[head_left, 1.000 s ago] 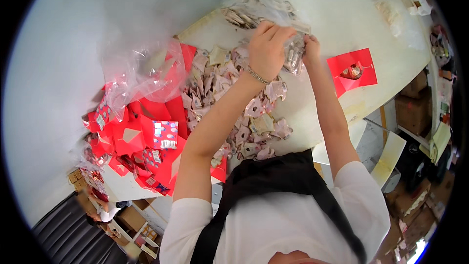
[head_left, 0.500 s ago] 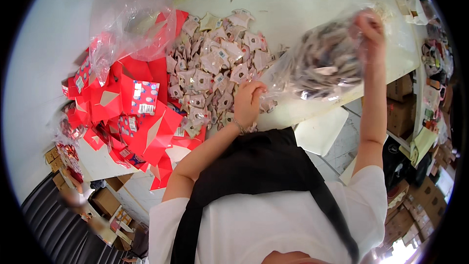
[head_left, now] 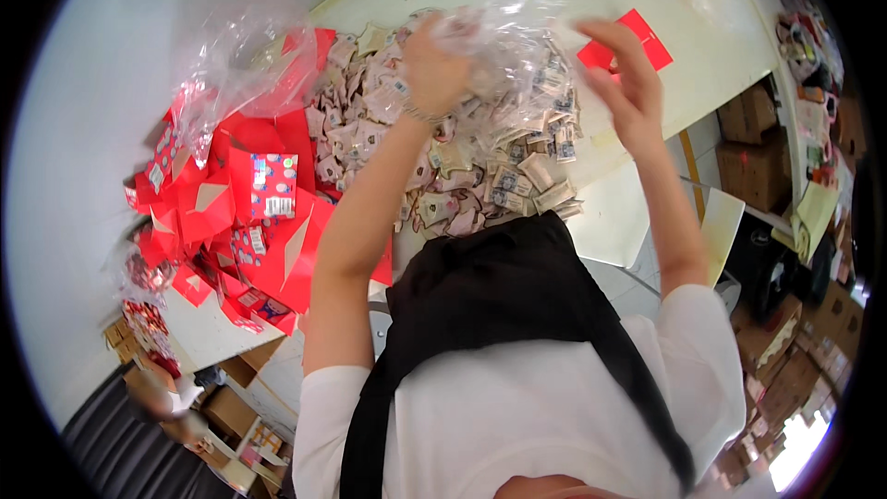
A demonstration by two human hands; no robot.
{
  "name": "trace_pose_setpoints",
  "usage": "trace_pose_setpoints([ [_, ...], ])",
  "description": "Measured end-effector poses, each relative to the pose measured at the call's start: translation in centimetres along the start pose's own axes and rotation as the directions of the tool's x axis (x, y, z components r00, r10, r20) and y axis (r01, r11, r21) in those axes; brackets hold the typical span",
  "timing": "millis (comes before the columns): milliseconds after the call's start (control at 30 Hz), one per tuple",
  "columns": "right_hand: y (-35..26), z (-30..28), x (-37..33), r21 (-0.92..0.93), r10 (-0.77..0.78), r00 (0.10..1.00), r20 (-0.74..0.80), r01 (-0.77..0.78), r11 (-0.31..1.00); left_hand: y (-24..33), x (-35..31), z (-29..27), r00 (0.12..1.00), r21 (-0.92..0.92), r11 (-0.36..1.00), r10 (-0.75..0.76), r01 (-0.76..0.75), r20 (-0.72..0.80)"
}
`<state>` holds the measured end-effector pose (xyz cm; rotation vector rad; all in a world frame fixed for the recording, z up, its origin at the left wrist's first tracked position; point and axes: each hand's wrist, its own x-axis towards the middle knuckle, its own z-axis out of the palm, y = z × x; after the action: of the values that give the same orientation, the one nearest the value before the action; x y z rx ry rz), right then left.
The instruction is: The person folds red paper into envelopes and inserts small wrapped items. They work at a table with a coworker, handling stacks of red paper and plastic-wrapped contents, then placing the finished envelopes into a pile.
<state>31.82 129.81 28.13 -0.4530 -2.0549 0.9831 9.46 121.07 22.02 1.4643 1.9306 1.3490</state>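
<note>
My left hand point(head_left: 434, 69) is closed on the edge of a clear plastic bag point(head_left: 522, 42), which lies crumpled over the heap. Spilled beside and under the bag are small rectangular printed packets point(head_left: 513, 180), pale with dark markings. They border a large pile of pinkish-white, irregularly shaped flat pieces point(head_left: 365, 134). To the right of the bag, my right hand point(head_left: 628, 92) hovers with thumb and fingers apart, slightly blurred and holding nothing. Just beyond it a flat red card or envelope point(head_left: 637, 37) rests on the table.
Red folded paper packages point(head_left: 208, 208) are heaped at the left, with another clear plastic bag point(head_left: 222, 83) above them. The pale table point(head_left: 684, 97) extends right. A white stool seat point(head_left: 610, 222) stands near its front edge. Cardboard boxes point(head_left: 748, 143) sit at the right.
The filled bag at the right has been tipped out; its packets now lie against the pile. My left hand moved up and my right hand let go of the bag. The red card shows now.
</note>
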Motion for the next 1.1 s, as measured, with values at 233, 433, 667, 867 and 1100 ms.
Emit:
trace_pose_setpoints([
  [233, 14.1, 8.2, -26.3, -0.358, 0.487, 0.842, -0.232, -0.54, 0.762, -0.2, 1.7, -8.1, 0.981, 0.613, 0.788, 0.155, -0.054, -0.112],
  [433, 17.7, 13.7, -20.7, -0.393, 0.457, 0.838, -0.297, -0.544, 0.742, 10.6, 5.0, -11.2, 0.917, -0.088, 0.993, 0.032, -0.073, -0.398],
  [667, 20.7, 13.4, -15.7, -0.426, 0.401, 0.903, -0.156, -0.428, 0.797, 10.2, 4.7, -16.1, 0.884, -0.042, 0.993, 0.075, -0.106, -0.462],
  [867, 13.5, 6.8, -21.7, -0.422, 0.398, 0.917, 0.013, -0.356, 0.834, 11.8, -3.2, -27.2, 0.867, -0.46, 0.853, -0.019, -0.246, -0.498],
  [1100, 13.1, 10.8, -28.9, -0.632, 0.423, 0.88, 0.215, -0.205, 0.747, 11.5, -13.4, -22.5, 0.802, -0.394, 0.701, -0.484, 0.594, 0.349],
])
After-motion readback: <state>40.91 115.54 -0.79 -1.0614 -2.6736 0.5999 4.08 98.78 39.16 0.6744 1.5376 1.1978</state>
